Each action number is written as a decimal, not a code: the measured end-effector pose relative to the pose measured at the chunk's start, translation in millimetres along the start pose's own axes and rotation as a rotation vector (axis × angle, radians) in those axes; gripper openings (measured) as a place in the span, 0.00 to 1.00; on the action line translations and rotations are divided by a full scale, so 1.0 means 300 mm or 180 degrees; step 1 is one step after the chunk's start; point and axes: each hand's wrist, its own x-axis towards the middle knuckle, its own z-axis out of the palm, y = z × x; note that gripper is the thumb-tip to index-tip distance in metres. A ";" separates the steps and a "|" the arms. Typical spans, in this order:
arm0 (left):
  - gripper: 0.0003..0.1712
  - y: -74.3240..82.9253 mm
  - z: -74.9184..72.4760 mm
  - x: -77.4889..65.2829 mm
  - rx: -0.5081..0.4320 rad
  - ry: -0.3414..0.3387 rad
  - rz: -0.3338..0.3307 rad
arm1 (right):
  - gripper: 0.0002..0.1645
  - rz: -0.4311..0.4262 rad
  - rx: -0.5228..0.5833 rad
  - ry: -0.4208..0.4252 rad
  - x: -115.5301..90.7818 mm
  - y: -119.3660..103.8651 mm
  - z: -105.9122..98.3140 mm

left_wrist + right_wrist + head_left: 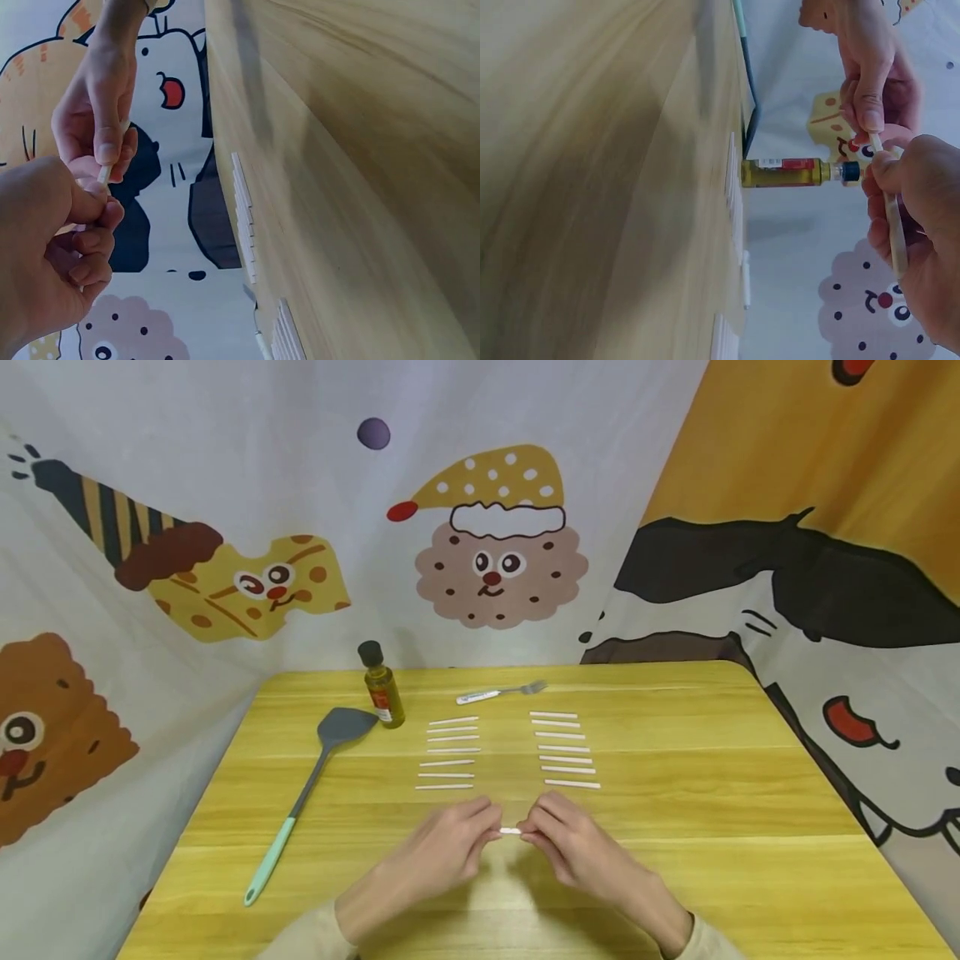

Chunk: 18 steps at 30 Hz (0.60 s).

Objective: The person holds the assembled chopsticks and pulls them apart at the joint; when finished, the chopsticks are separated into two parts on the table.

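Over the near middle of the table, my left hand (448, 839) and right hand (583, 843) pinch one slim white stick (510, 831) between thumbs and fingertips. Only a short piece shows between them in the head view. From the right wrist, the stick (895, 232) runs on past the right thumb and across the palm. The left fingers hold its other end. Beyond my hands lie two columns of similar sticks: a left group (450, 762) with thinner right tips, and a right group (566, 759).
A spatula (303, 793) with a mint handle lies at the left. Beside its blade stands a dark-capped bottle (384, 693) of yellowish liquid. A fork (498, 693) lies near the table's far edge (637, 667). Behind hangs a cartoon-print cloth (300, 460).
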 end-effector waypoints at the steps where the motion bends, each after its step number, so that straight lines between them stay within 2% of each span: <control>1: 0.12 0.003 -0.002 -0.004 -0.0038 -0.0003 0.0004 | 0.15 -0.0061 0.0004 0.0024 -0.001 -0.003 0.000; 7: 0.13 0.038 -0.034 -0.024 -0.0163 -0.0001 0.0036 | 0.13 -0.0376 -0.0009 0.0222 0.002 -0.034 -0.004; 11: 0.13 0.066 -0.054 -0.027 -0.0063 0.0052 0.0169 | 0.13 -0.0533 -0.0029 0.0272 0.010 -0.058 -0.026; 15: 0.13 0.091 -0.069 -0.028 0.0127 0.0194 0.0356 | 0.14 -0.0673 -0.0079 0.0312 0.022 -0.083 -0.050; 18: 0.13 0.102 -0.075 -0.027 0.0170 0.0260 0.0395 | 0.14 -0.0713 -0.0086 0.0348 0.029 -0.094 -0.060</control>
